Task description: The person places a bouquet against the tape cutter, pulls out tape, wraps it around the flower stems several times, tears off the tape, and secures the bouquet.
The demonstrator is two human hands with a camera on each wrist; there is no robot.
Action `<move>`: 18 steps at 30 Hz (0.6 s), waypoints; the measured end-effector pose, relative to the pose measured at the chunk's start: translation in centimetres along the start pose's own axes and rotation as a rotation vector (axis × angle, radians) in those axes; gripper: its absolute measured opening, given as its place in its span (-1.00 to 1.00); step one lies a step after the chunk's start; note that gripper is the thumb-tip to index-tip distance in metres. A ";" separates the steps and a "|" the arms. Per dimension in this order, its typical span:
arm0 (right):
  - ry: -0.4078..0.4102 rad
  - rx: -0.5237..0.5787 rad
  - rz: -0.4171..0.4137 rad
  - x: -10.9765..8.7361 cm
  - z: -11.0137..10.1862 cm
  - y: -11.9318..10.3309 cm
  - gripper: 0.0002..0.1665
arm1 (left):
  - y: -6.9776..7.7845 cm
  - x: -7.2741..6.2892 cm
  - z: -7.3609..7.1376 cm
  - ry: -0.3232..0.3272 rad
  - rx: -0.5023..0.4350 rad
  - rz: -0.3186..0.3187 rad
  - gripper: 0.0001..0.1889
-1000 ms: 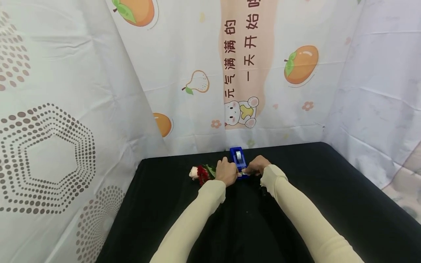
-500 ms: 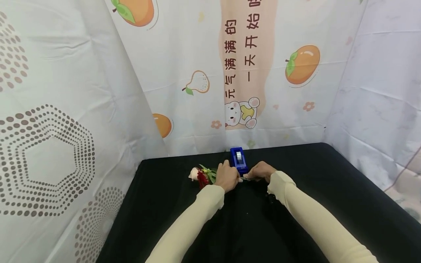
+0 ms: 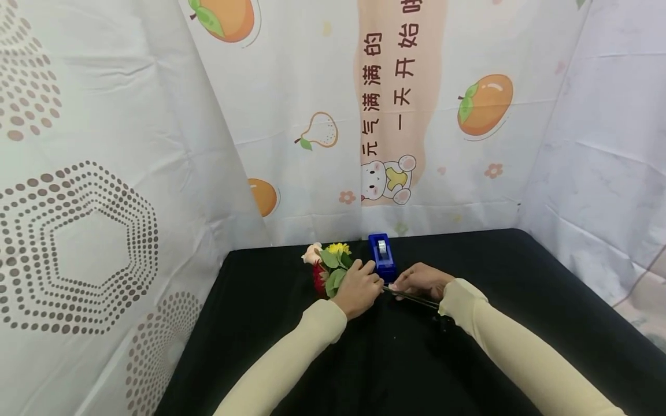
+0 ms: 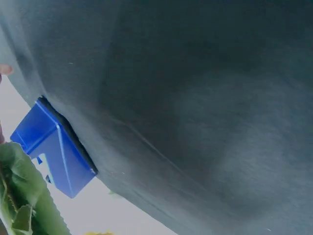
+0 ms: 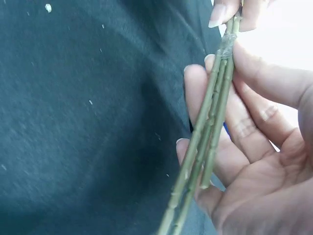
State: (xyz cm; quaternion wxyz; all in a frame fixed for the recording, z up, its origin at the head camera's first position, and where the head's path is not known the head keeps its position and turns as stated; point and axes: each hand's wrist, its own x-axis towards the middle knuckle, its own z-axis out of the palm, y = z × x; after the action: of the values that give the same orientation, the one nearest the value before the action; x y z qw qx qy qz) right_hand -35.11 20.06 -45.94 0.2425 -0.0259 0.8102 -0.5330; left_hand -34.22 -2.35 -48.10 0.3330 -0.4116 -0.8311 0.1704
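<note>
My left hand (image 3: pixel 359 289) pinches a bunch of flowers by the stems, just below the leaves. Its heads are a pale pink rose (image 3: pixel 312 254), a yellow flower (image 3: pixel 339 248) and a dark red flower (image 3: pixel 318 278). Green leaves (image 4: pixel 29 186) fill a corner of the left wrist view. To the right run three thin green stems (image 5: pixel 208 117), wrapped near the top with clear tape (image 5: pixel 226 46). My right hand (image 5: pixel 254 152) has its thumb and fingers around the stems at the tape. Behind both hands stands a blue tape dispenser (image 3: pixel 383 257) with a roll in it.
A black cloth (image 3: pixel 374 358) covers the table, with small light specks on it. White printed curtains (image 3: pixel 416 196) rise directly behind the back edge and on both sides.
The hands have drawn away from the tape dispenser, slightly toward the person. The bunch has tilted so the yellow flower and leaves show, and the stems now stick out past the right hand.
</note>
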 end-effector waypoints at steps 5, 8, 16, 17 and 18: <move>-0.033 0.138 0.049 -0.3 0.3 0.3 -0.79 | -0.2 -0.7 -0.1 0.068 0.057 0.047 -0.82; -0.053 0.148 0.037 -0.5 0.5 0.3 -0.81 | 0.1 -1.1 0.0 0.101 0.055 0.062 -0.84; 0.042 -0.054 -0.136 -0.8 1.2 0.3 -0.81 | 0.5 -0.3 -0.9 -0.113 -0.085 0.004 -0.79; 0.061 -0.075 -0.141 -0.8 1.3 0.4 -0.81 | 0.4 0.0 -1.0 -0.164 -0.118 0.002 -0.78; 0.077 -0.090 -0.142 -0.9 1.5 0.5 -0.82 | 0.3 0.3 -1.2 -0.206 -0.147 0.000 -0.79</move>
State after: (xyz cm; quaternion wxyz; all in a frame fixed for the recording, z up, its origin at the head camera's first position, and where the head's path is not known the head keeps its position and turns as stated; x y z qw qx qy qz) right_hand -33.64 19.28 -46.48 0.1714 -0.0735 0.8383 -0.5123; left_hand -33.36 -1.94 -47.30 0.2147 -0.4151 -0.8712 0.1504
